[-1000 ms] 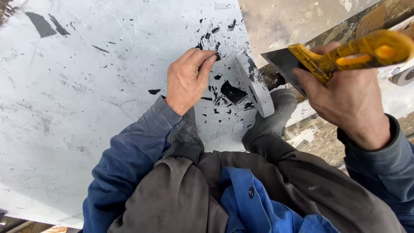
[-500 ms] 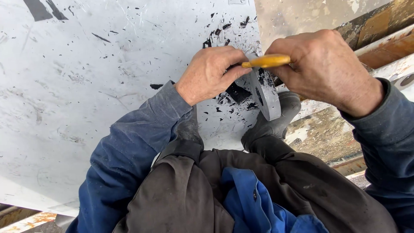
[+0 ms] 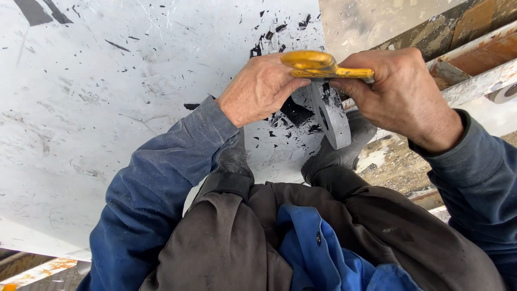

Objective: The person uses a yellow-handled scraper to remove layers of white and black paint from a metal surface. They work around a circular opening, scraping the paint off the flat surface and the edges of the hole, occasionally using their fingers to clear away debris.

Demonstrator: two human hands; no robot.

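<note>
My right hand [image 3: 401, 94] grips a scraper by its yellow handle [image 3: 315, 63], the handle lying across the top of a grey bracket [image 3: 329, 116] that stands up from the white painted panel [image 3: 107, 108]. My left hand [image 3: 258, 89] rests against the bracket and the end of the yellow handle, fingers curled at it. The scraper's blade is hidden behind my hands. Black flakes of scraped coating [image 3: 293, 116] lie scattered on the panel around the bracket.
My knees in dark trousers [image 3: 334, 226] and a blue cloth [image 3: 318, 253] fill the lower view, my boots [image 3: 344, 145] on the panel's edge. Rusty metal beams [image 3: 474, 54] run at the upper right. Black strips [image 3: 40, 11] remain at the panel's top left.
My right hand has brought the scraper from the right down onto the bracket beside my left hand. The view has shifted slightly closer.
</note>
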